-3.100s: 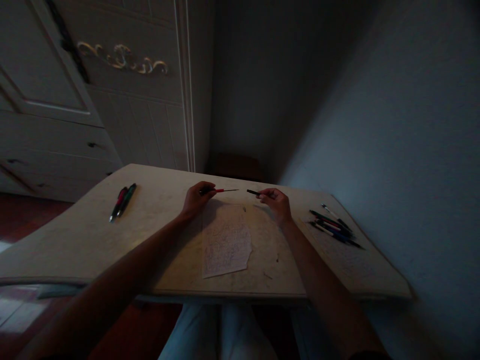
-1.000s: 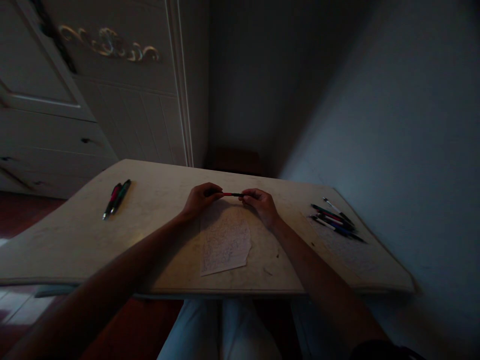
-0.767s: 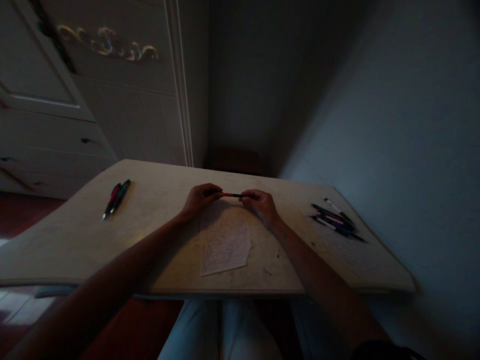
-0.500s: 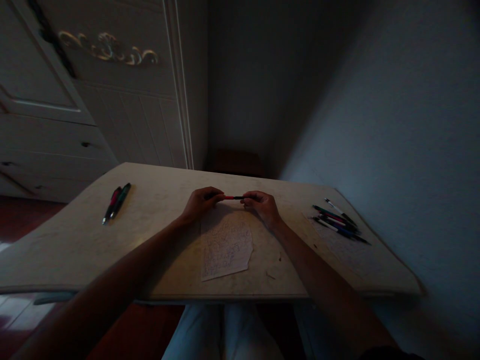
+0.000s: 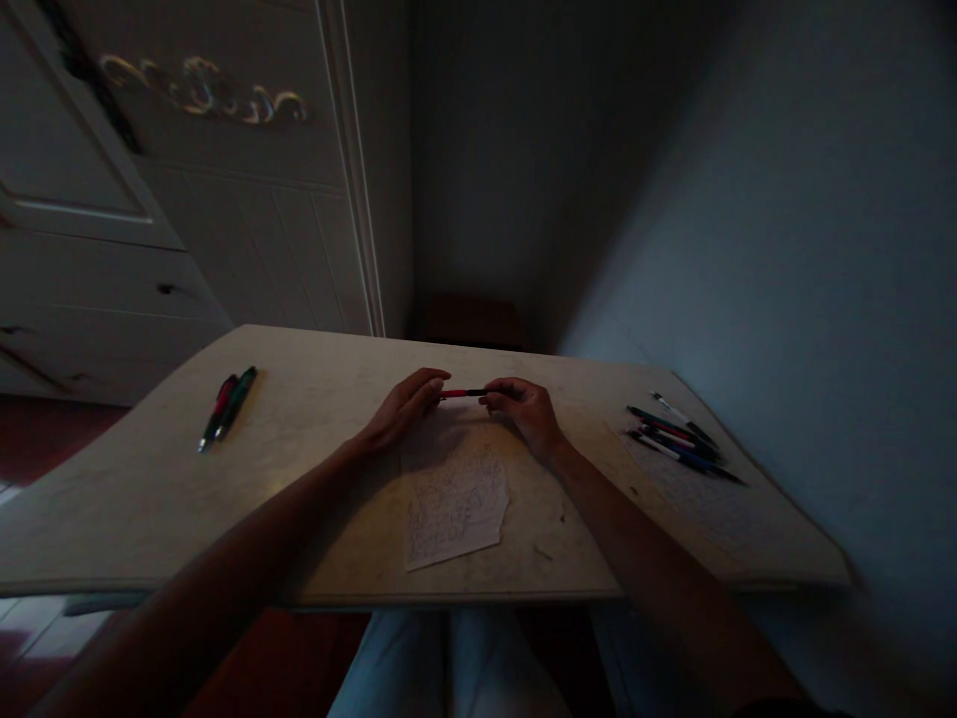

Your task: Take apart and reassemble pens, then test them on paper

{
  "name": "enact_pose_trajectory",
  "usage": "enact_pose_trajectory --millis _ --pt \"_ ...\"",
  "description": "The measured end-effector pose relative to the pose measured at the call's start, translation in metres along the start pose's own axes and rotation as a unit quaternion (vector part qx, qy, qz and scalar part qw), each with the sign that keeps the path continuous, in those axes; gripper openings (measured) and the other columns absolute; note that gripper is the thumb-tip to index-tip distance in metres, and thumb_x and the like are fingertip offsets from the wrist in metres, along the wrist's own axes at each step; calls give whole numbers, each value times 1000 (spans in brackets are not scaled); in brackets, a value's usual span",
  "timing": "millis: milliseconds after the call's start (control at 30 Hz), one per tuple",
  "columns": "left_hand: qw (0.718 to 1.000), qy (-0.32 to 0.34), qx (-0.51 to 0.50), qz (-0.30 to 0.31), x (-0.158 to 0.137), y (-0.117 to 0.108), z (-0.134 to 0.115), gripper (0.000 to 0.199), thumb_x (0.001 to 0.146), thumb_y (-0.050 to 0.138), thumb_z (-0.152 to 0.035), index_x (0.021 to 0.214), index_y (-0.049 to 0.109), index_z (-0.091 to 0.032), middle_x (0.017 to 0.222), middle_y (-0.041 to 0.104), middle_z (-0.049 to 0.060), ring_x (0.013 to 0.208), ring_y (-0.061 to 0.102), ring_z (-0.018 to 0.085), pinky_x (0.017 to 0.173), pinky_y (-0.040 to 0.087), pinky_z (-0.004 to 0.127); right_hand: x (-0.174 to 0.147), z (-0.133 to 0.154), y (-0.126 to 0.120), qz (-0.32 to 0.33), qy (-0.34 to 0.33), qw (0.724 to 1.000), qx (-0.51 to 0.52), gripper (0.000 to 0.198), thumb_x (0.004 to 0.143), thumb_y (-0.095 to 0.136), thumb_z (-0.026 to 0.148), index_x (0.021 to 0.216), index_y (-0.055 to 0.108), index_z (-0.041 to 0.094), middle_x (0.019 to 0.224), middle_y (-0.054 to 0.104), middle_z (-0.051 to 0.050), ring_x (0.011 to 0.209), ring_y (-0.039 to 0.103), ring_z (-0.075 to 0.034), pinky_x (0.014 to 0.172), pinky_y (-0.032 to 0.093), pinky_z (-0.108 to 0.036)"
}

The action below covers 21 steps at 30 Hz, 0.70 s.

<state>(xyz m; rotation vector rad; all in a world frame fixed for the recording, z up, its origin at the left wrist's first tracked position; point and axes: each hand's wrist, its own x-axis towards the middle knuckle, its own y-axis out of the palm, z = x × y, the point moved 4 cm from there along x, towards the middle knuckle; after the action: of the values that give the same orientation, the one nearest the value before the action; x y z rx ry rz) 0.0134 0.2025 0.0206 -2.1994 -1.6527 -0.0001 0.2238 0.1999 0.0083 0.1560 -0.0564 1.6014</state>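
Note:
A red and black pen (image 5: 465, 393) lies level between my two hands above the table, its middle in plain sight. My left hand (image 5: 408, 404) is at the red end, closed lightly on it with the thumb along the top and the fingers stretched forward; that end is partly hidden. At the black end, my right hand (image 5: 524, 407) pinches the pen between thumb and fingers, covering the tip. Below the hands, a torn sheet of paper (image 5: 456, 509) covered in handwriting lies flat on the table.
To the left, a red pen (image 5: 216, 411) and a green pen (image 5: 237, 401) lie side by side on the pale table (image 5: 321, 369). Several pens (image 5: 684, 447) are piled at the right, over another written sheet (image 5: 695, 504). A white cabinet (image 5: 261, 229) and a wall (image 5: 785, 249) border the table.
My left fingers have straightened from a pinch and the thumb has shifted at the pen's red end. The right hand keeps its hold. The view has shifted slightly.

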Motion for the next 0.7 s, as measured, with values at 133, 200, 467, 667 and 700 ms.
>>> enact_pose_trajectory --millis 133,200,467,667,700 --pt "999 33 16 7 -1 -3 -2 50 85 59 -43 129 49 -21 94 62 4 77 59 17 66 48 29 1 1 -2 -6 -1 1000 6 25 64 80 33 83 72 19 74 75 -4 72 70 -18 71 54 -32" --pt "998 47 29 -5 0 -5 -1 56 81 64 -41 131 46 -22 106 61 6 79 60 17 70 49 31 2 0 -4 -14 -2 1000 13 25 63 80 33 83 72 20 74 75 -3 73 71 -19 73 54 -32" --pt "991 101 64 -67 6 -14 0 53 75 74 -38 120 54 -17 104 64 8 75 61 14 63 50 26 5 -1 -11 -31 -18 999 7 26 65 80 34 84 72 19 76 75 -4 76 71 -19 76 56 -34" --pt "986 89 116 -77 6 -16 -7 26 76 71 -41 86 69 -16 80 70 6 69 61 15 64 49 26 6 -2 -13 -35 -16 999 19 28 63 82 36 83 71 19 75 74 -3 74 71 -19 76 56 -34" --pt "986 83 125 -78 5 -16 -8 27 78 69 -43 83 69 -17 76 69 5 66 60 15 62 48 26 6 -2 -13 -33 -16 999 18 29 62 82 37 83 71 19 75 74 -3 74 71 -19 77 56 -34"
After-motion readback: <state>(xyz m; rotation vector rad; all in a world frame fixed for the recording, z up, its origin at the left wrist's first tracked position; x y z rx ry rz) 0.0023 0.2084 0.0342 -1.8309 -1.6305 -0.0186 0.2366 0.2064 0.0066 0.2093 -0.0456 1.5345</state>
